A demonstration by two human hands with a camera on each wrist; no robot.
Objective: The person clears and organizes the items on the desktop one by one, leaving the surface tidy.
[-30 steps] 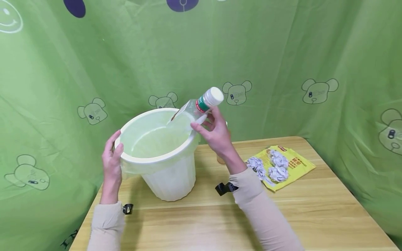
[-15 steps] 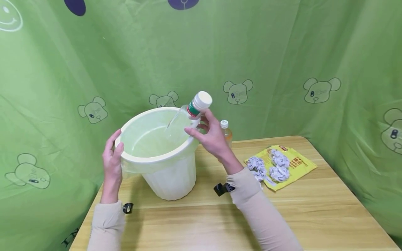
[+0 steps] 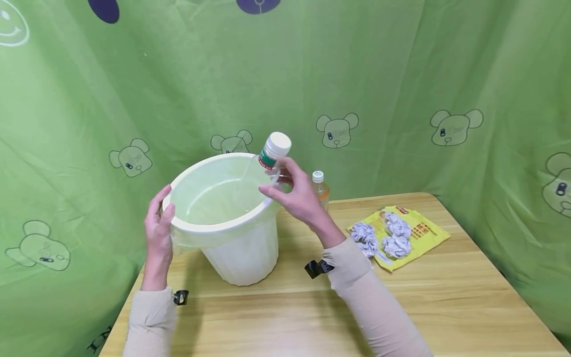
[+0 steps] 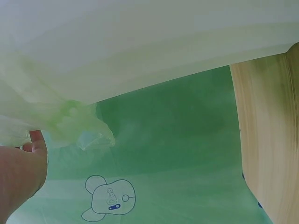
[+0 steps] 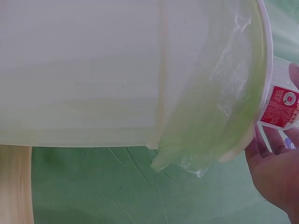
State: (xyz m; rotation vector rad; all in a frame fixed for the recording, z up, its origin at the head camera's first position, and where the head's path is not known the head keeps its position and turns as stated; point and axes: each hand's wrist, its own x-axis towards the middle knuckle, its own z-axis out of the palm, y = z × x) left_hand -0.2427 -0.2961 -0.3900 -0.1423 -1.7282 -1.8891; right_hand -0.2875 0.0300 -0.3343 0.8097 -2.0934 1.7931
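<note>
A white trash bin [image 3: 241, 258] lined with a thin, pale green bag [image 4: 70, 121] stands on the table. My left hand [image 3: 158, 230] grips its rim on the left side, thumb toward me and fingers along the outside. At the right of the rim, my right hand [image 3: 299, 193] holds a clear plastic bottle [image 3: 267, 159] with a white cap and a green and red band. The bottle slants with its cap up and its lower end inside the bin. A red label [image 5: 282, 106] on it shows beside the fingers in the right wrist view.
Behind my right hand stands a bottle with orange contents [image 3: 320, 191] and a white cap. To the right lies a yellow snack bag [image 3: 421, 238] with several crumpled paper balls [image 3: 397, 246] on and beside it. Green curtains [image 3: 383, 74] surround the wooden table [image 3: 468, 297].
My right hand has moved left and a little down with the clear bottle, which sits lower in the bin. The orange bottle behind it now shows. The left hand stays put.
</note>
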